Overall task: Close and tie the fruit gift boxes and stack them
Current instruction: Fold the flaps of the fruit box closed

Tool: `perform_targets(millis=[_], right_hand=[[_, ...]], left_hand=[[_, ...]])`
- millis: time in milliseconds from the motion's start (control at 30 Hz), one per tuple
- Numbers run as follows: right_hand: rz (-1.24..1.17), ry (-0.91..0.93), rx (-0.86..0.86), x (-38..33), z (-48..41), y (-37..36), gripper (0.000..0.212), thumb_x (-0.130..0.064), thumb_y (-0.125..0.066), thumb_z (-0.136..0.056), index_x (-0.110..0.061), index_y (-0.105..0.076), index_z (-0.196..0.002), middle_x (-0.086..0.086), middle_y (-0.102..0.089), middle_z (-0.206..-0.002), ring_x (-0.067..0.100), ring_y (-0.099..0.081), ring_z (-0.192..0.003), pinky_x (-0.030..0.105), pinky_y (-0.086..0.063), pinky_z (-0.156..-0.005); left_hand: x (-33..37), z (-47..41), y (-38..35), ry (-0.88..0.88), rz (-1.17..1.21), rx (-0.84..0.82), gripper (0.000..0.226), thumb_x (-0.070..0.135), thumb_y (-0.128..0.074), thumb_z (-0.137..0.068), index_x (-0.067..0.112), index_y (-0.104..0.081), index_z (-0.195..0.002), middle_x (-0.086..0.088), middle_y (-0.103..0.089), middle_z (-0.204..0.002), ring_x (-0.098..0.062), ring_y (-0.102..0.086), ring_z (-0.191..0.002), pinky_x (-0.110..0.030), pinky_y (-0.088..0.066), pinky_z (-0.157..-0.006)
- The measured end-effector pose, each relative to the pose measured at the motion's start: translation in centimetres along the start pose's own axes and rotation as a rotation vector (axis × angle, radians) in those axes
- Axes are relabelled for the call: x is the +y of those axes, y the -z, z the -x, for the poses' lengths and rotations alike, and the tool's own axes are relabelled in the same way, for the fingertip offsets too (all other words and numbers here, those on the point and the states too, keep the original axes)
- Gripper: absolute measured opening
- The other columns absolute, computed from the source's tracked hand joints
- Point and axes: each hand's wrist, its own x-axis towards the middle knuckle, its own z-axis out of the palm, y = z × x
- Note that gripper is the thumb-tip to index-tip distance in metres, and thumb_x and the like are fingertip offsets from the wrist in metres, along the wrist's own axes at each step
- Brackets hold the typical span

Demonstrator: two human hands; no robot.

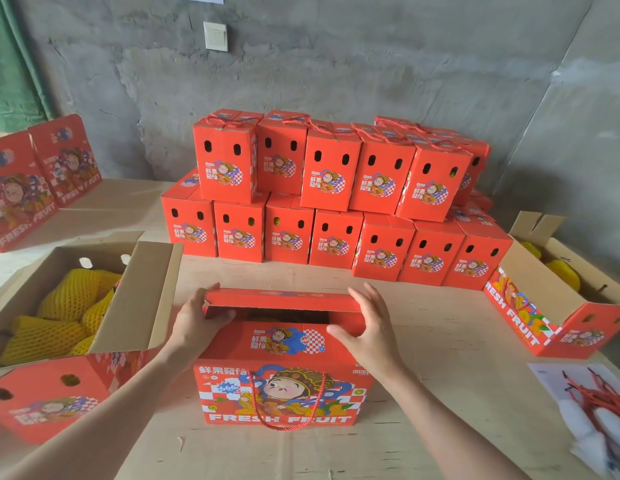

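On the table right in front of me stands the gift box (pixel 284 375), its "FRESH FRUIT" face towards me and its red rope handle (pixel 288 407) hanging down that face. The near flap (pixel 277 341) is folded down; the far flap (pixel 284 301) is still raised, leaving a dark gap between the two. My left hand (pixel 194 320) holds the left end of the far flap, fingers over its top edge and thumb beneath. My right hand (pixel 371 330) is spread with straight fingers at the flap's right end, the thumb touching the near flap; it grips nothing.

Just to the left, almost touching my left forearm, sits an open box (pixel 59 386) holding fruit in yellow foam nets (pixel 62 317). Behind my box, across bare table (pixel 440 341), the closed boxes (pixel 336 209) stand stacked in two tiers against the wall. To the right lies another open box (pixel 530 323), and nearer me a bundle of red cords (pixel 596 400) on white wrapping. Flat boxes (pixel 42 174) lean at far left.
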Motion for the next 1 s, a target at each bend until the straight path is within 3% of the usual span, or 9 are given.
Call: perform_targets(millis=[100, 167, 300, 400, 467, 533, 667, 767, 1000], right_hand=[[0.001, 0.020, 0.036, 0.2, -0.1, 0.0, 0.036, -0.018, -0.062, -0.092, -0.006, -0.058, -0.126, 0.009, -0.050, -0.134, 0.021, -0.039, -0.133, 0.040, -0.031, -0.113], [0.034, 0.031, 0.035, 0.3, -0.1, 0.0, 0.029, -0.012, -0.059, -0.093, -0.003, -0.061, -0.120, 0.010, -0.054, -0.126, 0.024, -0.046, -0.126, 0.030, -0.034, -0.109], [0.109, -0.003, -0.038, 0.6, -0.3, 0.0, 0.027, -0.012, -0.066, -0.088, -0.002, -0.062, -0.113, 0.012, -0.054, -0.124, 0.024, -0.046, -0.125, 0.016, -0.027, -0.102], [0.176, 0.039, -0.155, 0.9, -1.2, 0.5, 0.027, -0.017, -0.063, -0.090, -0.005, -0.058, -0.114, 0.014, -0.045, -0.141, 0.024, -0.032, -0.139, 0.021, -0.018, -0.111], [0.258, 0.071, -0.307, 1.1, -2.3, 1.4, 0.033, -0.028, -0.058, -0.093, -0.018, -0.053, -0.123, 0.007, -0.030, -0.154, 0.019, -0.017, -0.146, 0.028, -0.010, -0.116], [0.351, 0.077, -0.507, 1.1, -3.4, 2.3, 0.045, -0.040, -0.050, -0.095, -0.039, -0.040, -0.139, 0.000, -0.015, -0.159, 0.014, -0.005, -0.148, 0.034, -0.006, -0.118], [0.365, 0.073, -0.631, 0.9, -4.1, 2.6, 0.047, -0.045, -0.043, -0.097, -0.056, -0.028, -0.140, -0.003, -0.016, -0.159, 0.013, -0.009, -0.146, 0.040, -0.016, -0.118], [0.371, 0.099, -0.565, 1.0, -4.0, 2.2, 0.044, -0.042, -0.042, -0.099, -0.053, -0.033, -0.140, 0.000, -0.026, -0.154, 0.015, -0.017, -0.142, 0.040, -0.020, -0.115], [0.524, 0.191, -0.591, 1.3, -4.0, 1.9, 0.046, -0.040, -0.031, -0.102, -0.053, -0.018, -0.144, 0.002, -0.022, -0.154, 0.016, -0.014, -0.142, 0.040, -0.018, -0.112]], left_hand=[[-0.4, -0.1, -0.1, 0.024, 0.045, 0.011, 0.070, 0.018, -0.078, -0.077, 0.014, -0.040, -0.136, -0.012, -0.054, -0.127, -0.023, -0.057, -0.099, -0.032, -0.052, -0.074], [-0.8, 0.0, 0.0, 0.051, 0.097, -0.011, 0.079, 0.018, -0.082, -0.071, 0.015, -0.037, -0.135, -0.011, -0.053, -0.127, -0.018, -0.058, -0.095, -0.024, -0.050, -0.066], [-1.0, 1.0, 0.3, -0.083, 0.154, -0.010, 0.099, 0.029, -0.085, -0.067, 0.019, -0.021, -0.142, -0.004, -0.026, -0.149, -0.018, -0.037, -0.130, -0.035, -0.040, -0.099], [0.1, 0.1, 0.1, -0.344, -0.253, 0.036, 0.079, 0.047, -0.071, -0.074, 0.015, -0.040, -0.140, -0.002, -0.029, -0.152, -0.019, -0.028, -0.138, -0.046, -0.027, -0.112], [1.4, -1.2, -0.4, -0.411, -0.567, -0.108, 0.074, 0.056, -0.062, -0.080, 0.016, -0.043, -0.140, 0.000, -0.028, -0.154, -0.014, -0.018, -0.144, -0.041, -0.008, -0.119], [2.5, -2.5, -1.1, -0.416, -0.806, -0.333, 0.082, 0.065, -0.051, -0.082, 0.021, -0.029, -0.148, 0.001, -0.018, -0.158, -0.012, -0.008, -0.146, -0.037, 0.003, -0.118], [3.4, -4.1, -1.5, -0.402, -1.017, -0.589, 0.095, 0.081, -0.018, -0.071, 0.030, -0.014, -0.151, -0.002, -0.025, -0.155, -0.019, -0.023, -0.142, -0.037, -0.013, -0.115], [3.0, -4.2, -1.6, -0.502, -1.128, -0.578, 0.103, 0.080, -0.001, -0.061, 0.033, -0.012, -0.151, 0.002, -0.037, -0.145, -0.020, -0.036, -0.132, -0.035, -0.026, -0.108], [1.9, -3.8, -2.3, -0.564, -1.170, -0.465, 0.069, 0.067, -0.014, -0.088, 0.039, -0.004, -0.150, 0.003, -0.036, -0.144, -0.020, -0.035, -0.132, -0.037, -0.026, -0.110]])
